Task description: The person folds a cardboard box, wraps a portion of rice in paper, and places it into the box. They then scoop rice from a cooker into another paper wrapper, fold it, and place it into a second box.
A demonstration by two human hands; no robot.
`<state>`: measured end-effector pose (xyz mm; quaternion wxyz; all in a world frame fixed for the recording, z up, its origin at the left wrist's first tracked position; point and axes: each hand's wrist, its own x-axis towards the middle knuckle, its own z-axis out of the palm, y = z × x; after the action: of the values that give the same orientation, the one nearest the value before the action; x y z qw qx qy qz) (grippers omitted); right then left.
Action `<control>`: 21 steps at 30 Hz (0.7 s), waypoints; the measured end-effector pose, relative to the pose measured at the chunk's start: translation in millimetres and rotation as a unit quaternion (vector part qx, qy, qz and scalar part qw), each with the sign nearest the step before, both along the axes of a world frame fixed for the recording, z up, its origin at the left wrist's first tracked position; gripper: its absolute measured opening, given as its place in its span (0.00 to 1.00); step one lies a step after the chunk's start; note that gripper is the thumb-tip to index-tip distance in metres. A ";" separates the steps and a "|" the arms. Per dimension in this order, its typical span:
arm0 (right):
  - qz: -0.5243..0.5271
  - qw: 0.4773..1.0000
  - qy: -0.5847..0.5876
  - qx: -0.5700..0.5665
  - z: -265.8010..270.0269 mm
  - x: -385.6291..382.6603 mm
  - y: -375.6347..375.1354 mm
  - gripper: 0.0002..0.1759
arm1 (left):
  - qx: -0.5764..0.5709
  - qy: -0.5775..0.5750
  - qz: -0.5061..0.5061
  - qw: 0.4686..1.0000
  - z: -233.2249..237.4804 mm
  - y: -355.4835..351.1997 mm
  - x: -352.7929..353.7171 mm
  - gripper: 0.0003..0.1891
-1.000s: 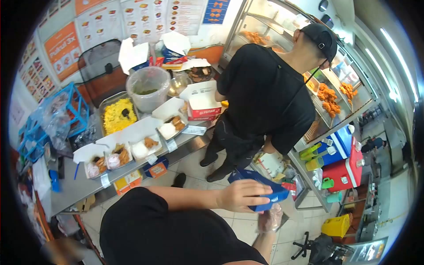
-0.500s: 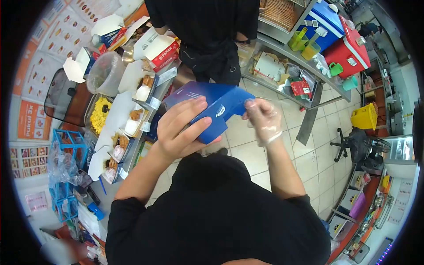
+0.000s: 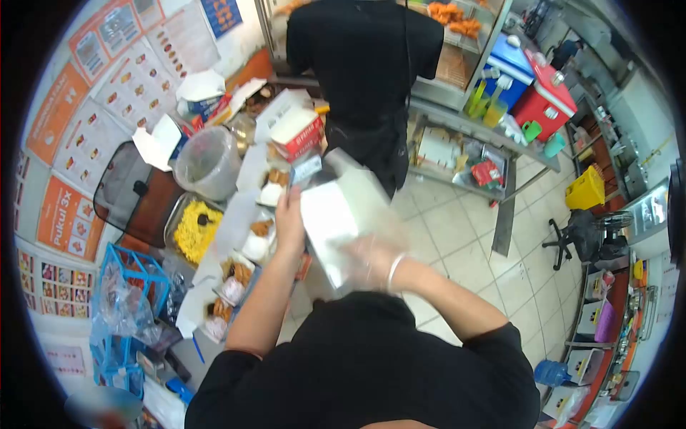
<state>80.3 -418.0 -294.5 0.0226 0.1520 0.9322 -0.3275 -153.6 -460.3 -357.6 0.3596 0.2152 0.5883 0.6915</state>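
Note:
A cardboard food box (image 3: 327, 214) is held in front of my chest, its white inside turned up toward me and its far flap smeared by motion. My left hand (image 3: 289, 223) grips the box along its left side, fingers pointing away from me. In a clear plastic glove, my right hand (image 3: 375, 261) lies over the near right part of the box; its fingers are blurred. Left of the box, open boxes with rice and fried chicken (image 3: 257, 243) stand in a row on the counter.
A person in black (image 3: 364, 71) stands just ahead. Along the left are a tray of yellow rice (image 3: 196, 230), a clear plastic bucket (image 3: 207, 163) and a blue rack (image 3: 132, 286). A steel shelf table (image 3: 457, 154) stands ahead right, with a red cooler (image 3: 544, 100) behind it.
The box has turned from its blue printed outside to its white inside and opened out. My right hand has come left and inward onto it. My view has shifted toward the left counter.

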 end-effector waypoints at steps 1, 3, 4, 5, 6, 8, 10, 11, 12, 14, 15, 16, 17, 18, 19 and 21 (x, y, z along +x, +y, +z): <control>0.057 0.985 0.005 0.166 -16.6 -1.3 -23.3 0.42 | -0.003 -0.176 -0.043 0.983 -39.6 -2.9 -32.3 0.27; 0.153 0.956 -0.030 0.250 -42.6 -17.9 -48.9 0.36 | -0.080 -0.278 -0.111 0.951 -72.7 -31.2 -56.2 0.32; 0.153 0.962 -0.011 0.225 -60.2 -25.4 -57.1 0.32 | -0.175 -0.273 -0.158 0.933 -50.4 -51.7 -48.1 0.35; 0.153 0.958 -0.013 0.242 -54.6 -36.8 -65.5 0.32 | -0.171 -0.249 -0.215 0.928 -89.1 -68.4 -56.7 0.37; 0.175 0.962 -0.113 0.177 -45.2 -49.1 -73.4 0.27 | -0.216 -0.218 -0.281 0.910 -87.2 -88.4 -51.6 0.39; 0.189 0.952 -0.213 0.115 -26.4 -66.1 -81.9 0.22 | -0.167 -0.269 -0.387 0.866 -157.1 -117.7 -52.3 0.40; 0.028 0.927 -0.245 -0.281 -14.2 -72.9 -89.3 0.17 | -0.025 0.002 -0.494 0.869 -109.1 -155.7 -41.7 0.36; 0.027 0.929 -0.240 -0.279 -25.0 -75.4 -88.5 0.17 | -0.053 0.153 -0.453 0.877 -91.1 -182.5 -38.4 0.34; -0.027 0.887 -0.243 -0.393 -48.0 -75.7 -84.4 0.16 | 0.000 0.090 -0.476 0.875 -60.0 -200.8 -42.3 0.31; -0.075 0.822 -0.249 -0.506 -59.5 -80.0 -90.0 0.15 | 0.054 0.026 -0.497 0.866 -36.3 -219.9 -49.6 0.29; -0.076 0.823 -0.250 -0.504 -64.3 -84.4 -94.3 0.15 | 0.053 0.137 -0.456 0.878 -35.7 -225.2 -50.2 0.26; -0.114 0.809 -0.247 -0.521 -72.4 -88.1 -96.7 0.16 | 0.051 0.246 -0.407 0.878 -34.1 -228.8 -49.5 0.23; -0.151 0.794 -0.242 -0.537 -77.2 -92.2 -99.2 0.17 | 0.052 0.246 -0.406 0.879 -31.5 -231.8 -48.1 0.23; -0.150 0.794 -0.242 -0.536 -74.0 -97.4 -102.4 0.17 | -0.014 0.263 -0.320 0.910 -26.7 -234.3 -45.4 0.20; -0.142 0.813 -0.255 -0.505 -69.9 -103.1 -105.5 0.17 | -0.080 0.277 -0.228 0.930 -21.8 -236.7 -43.2 0.18; -0.129 0.833 -0.263 -0.470 -52.5 -118.8 -112.5 0.17 | -0.054 0.370 -0.136 0.917 -5.8 -241.0 -47.5 0.17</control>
<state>-38.5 -530.5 -346.9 0.2933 0.3221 0.5969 -0.6737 -201.1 -701.3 -363.4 0.2176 0.5142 0.6808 0.4741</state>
